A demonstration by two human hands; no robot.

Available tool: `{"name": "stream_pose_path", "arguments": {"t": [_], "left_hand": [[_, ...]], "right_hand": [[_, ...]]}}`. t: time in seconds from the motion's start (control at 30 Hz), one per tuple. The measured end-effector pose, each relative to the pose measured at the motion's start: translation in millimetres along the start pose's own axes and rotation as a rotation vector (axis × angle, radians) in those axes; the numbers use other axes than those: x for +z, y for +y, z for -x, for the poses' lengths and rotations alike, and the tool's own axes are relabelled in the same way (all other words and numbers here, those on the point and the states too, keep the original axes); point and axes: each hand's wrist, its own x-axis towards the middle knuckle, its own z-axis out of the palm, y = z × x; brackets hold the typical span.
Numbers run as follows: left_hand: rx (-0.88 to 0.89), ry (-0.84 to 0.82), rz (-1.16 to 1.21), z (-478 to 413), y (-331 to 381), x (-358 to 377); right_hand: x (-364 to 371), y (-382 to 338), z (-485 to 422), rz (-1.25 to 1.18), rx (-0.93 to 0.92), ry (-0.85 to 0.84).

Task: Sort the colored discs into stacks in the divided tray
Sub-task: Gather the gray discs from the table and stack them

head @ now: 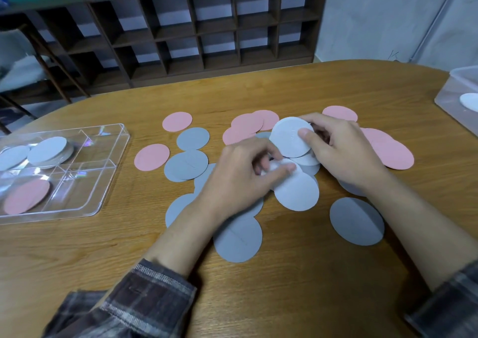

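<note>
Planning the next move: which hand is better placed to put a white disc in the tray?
Probably left: the left hand pinches a white disc and is nearer the tray than the right hand.

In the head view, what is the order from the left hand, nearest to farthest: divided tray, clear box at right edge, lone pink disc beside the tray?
Measured from the left hand:
1. Lone pink disc, just to its left.
2. Divided tray, far left.
3. Clear box, far right edge.

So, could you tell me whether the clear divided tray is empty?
Not empty: the tray holds grey discs in a far compartment and a pink disc in a near one; its right compartments look empty.
</note>
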Motion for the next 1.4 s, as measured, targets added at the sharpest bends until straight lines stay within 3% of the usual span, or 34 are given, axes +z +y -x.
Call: {"name": "stream_pose_path", "arguments": {"t": [0.1, 0.37, 0.83, 1.03, 1.17, 1.4], "left_hand": [[0.076, -0.199, -0.082, 3, -2, 4], [0.071, -0.216, -0.011, 1, -4, 3], [-0.184, 0.035, 0.517, -9, -13, -2], [-0.181, 0.144, 0.48, -7, -8, -1], [-0.176, 0.191, 0.317, -6, -11, 0], [-0.233, 0.266, 0.285, -5, -9, -1]], "right_hand": [[1, 0, 0, -0.005, -0.003, 0.003], [2, -1, 0, 0.0, -0.018, -0.003], [3, -4, 2, -0.183, -0.01, -0.039], [2, -5, 1, -0.232, -0.005, -0.065], [3, -7, 1, -0.239, -0.003, -0.111], [4, -13, 6, -0.116, -0.065, -0.178]]}}
